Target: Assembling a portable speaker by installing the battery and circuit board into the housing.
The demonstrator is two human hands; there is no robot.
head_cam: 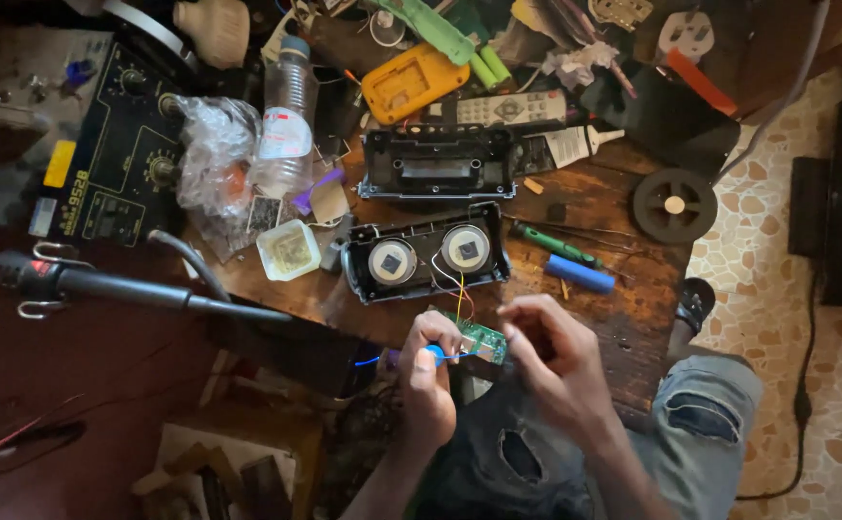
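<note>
The left hand [427, 371] is being kept clenched around a small blue-handled tool [436, 353], whose tip is being pointed at a green circuit board [479, 339]. The right hand [553, 349] is being held just beside it, its fingertips [509, 332] being pinched on the far edge of the board, so the board is being held between the two hands, over the near edge of the wooden table [623, 318].

Just beyond the hands, an open black speaker case [426, 255] with two round drivers is lying, and thin red and yellow wires [457, 286] are running from it down to the board. Further beyond, the other half of the casing [437, 164] is resting. Off past the right hand, a blue cylinder [580, 274] and a green-handled screwdriver [556, 245] are lying. Past the left hand, a small clear tub [288, 249] is sitting.
</note>
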